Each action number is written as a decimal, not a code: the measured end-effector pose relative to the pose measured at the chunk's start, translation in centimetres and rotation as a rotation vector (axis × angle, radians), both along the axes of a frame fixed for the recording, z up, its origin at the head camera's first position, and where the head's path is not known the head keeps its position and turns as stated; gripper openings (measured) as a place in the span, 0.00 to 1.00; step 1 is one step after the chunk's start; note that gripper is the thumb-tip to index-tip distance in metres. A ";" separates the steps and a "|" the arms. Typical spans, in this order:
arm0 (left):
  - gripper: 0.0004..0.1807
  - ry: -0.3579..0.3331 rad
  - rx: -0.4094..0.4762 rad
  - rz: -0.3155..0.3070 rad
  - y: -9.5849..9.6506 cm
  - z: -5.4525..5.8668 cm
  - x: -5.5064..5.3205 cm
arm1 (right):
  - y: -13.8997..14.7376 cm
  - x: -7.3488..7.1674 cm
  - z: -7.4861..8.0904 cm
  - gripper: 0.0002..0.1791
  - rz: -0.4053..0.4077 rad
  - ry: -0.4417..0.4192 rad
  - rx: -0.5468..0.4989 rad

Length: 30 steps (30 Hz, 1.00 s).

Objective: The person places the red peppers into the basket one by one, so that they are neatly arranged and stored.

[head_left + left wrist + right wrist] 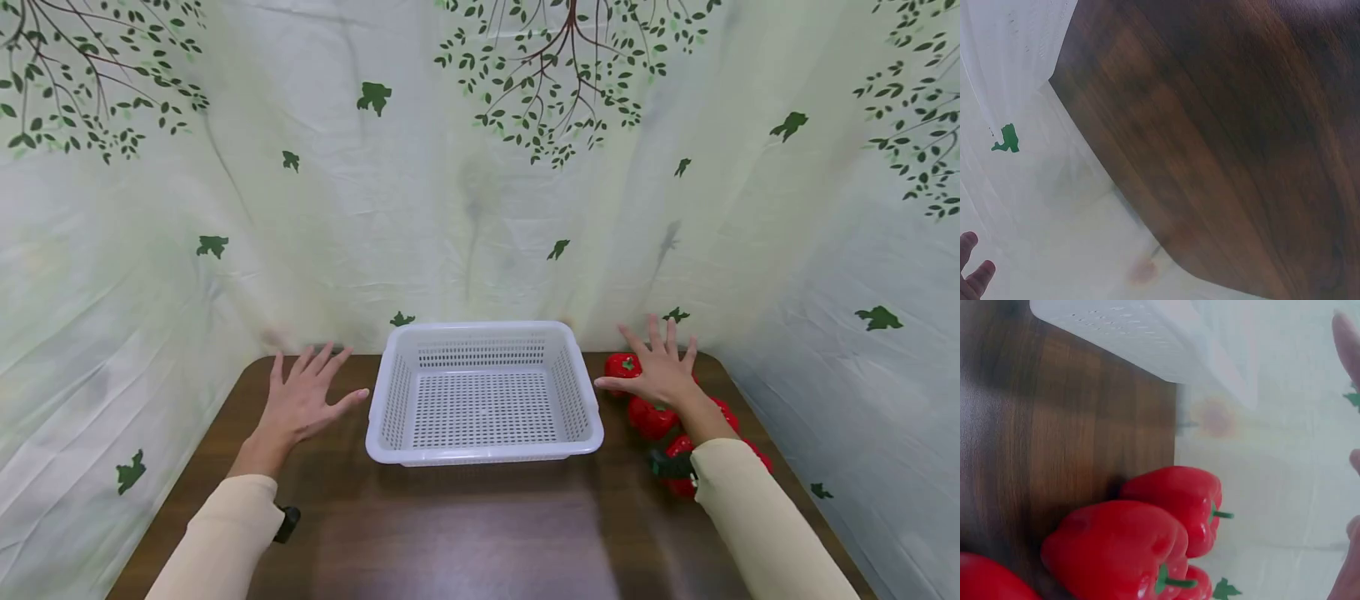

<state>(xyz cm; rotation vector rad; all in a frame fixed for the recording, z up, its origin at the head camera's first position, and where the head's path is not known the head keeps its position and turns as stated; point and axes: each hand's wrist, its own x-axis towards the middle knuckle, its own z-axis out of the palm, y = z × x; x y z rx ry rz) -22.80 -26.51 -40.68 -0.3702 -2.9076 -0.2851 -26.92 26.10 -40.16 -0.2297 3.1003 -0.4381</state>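
Observation:
A white plastic basket (483, 454) with slotted walls stands at the back middle of the table, nothing inside it. Left of it, my left hand (300, 404) is held with fingers spread and holds nothing; two of its fingertips (979, 275) show at the corner of the left wrist view. On the other side, my right hand (660, 371) is spread over several red bell peppers (651, 417), its fingers straight and holding nothing. In the right wrist view, bell peppers (1116, 550) with green stems lie close together, partly hidden by my hand and forearm in the head view.
The dark brown wooden table (450, 533) has a back edge near the basket. A pale cloth (480, 208) printed with leaves and branches hangs behind and along both sides. Each wrist carries a dark strap device (287, 523).

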 end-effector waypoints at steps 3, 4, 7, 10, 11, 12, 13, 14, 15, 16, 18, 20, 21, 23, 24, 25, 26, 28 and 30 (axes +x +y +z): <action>0.44 -0.026 0.033 0.007 0.3 -0.2 0.0 | 0.8 0.5 0.0 0.60 -0.015 0.010 -0.023; 0.44 -0.037 0.044 0.007 0.3 -0.2 0.0 | 1.1 0.7 0.1 0.60 -0.019 0.012 -0.031; 0.41 -0.074 0.086 0.006 0.4 -0.6 0.0 | 1.8 1.3 0.2 0.60 -0.028 0.017 -0.044; 0.39 -0.110 0.127 0.002 0.5 -0.8 0.0 | 2.5 1.9 0.1 0.60 -0.037 0.020 -0.050; 0.39 -0.118 0.139 0.001 0.5 -1.0 0.0 | 2.7 2.1 0.1 0.60 -0.039 0.022 -0.052; 0.39 -0.125 0.153 0.000 0.5 -1.0 0.0 | 2.9 2.3 0.1 0.59 -0.041 0.025 -0.056; 0.39 -0.127 0.163 0.000 0.5 -1.1 -0.1 | 3.1 2.4 0.1 0.59 -0.043 0.029 -0.063; 0.39 -0.127 0.176 -0.001 0.5 -1.2 -0.1 | 3.3 2.6 0.1 0.59 -0.044 0.033 -0.069; 0.39 -0.126 0.189 -0.002 0.5 -1.4 -0.2 | 3.4 2.8 0.0 0.59 -0.047 0.037 -0.080; 0.38 -0.127 0.201 -0.003 0.5 -1.5 -0.2 | 3.6 3.0 0.0 0.59 -0.049 0.042 -0.090; 0.36 -0.128 0.232 -0.004 0.5 -1.7 -0.3 | 4.1 3.4 0.0 0.58 -0.054 0.052 -0.112; 0.34 -0.128 0.269 -0.010 0.6 -2.1 -0.4 | 4.6 3.9 0.0 0.58 -0.061 0.066 -0.133; 0.33 -0.131 0.289 -0.012 0.6 -2.2 -0.4 | 4.9 4.1 0.0 0.58 -0.065 0.078 -0.145; 0.32 -0.140 0.327 -0.010 0.8 -2.4 -0.5 | 5.6 4.6 -0.2 0.57 -0.072 0.102 -0.163; 0.31 -0.150 0.348 -0.009 0.8 -2.6 -0.5 | 5.9 4.9 -0.3 0.57 -0.076 0.114 -0.169; 0.31 -0.165 0.369 -0.005 0.9 -2.7 -0.5 | 6.4 5.1 -0.5 0.57 -0.078 0.123 -0.179; 0.31 -0.184 0.388 0.003 1.0 -2.8 -0.5 | 6.8 5.4 -0.7 0.57 -0.081 0.132 -0.190; 0.32 -0.231 0.433 0.020 1.1 -3.0 -0.6 | 7.6 6.0 -1.1 0.56 -0.083 0.149 -0.204; 0.33 -0.288 0.487 0.034 1.4 -3.3 -0.6 | 8.4 6.6 -1.5 0.56 -0.085 0.165 -0.223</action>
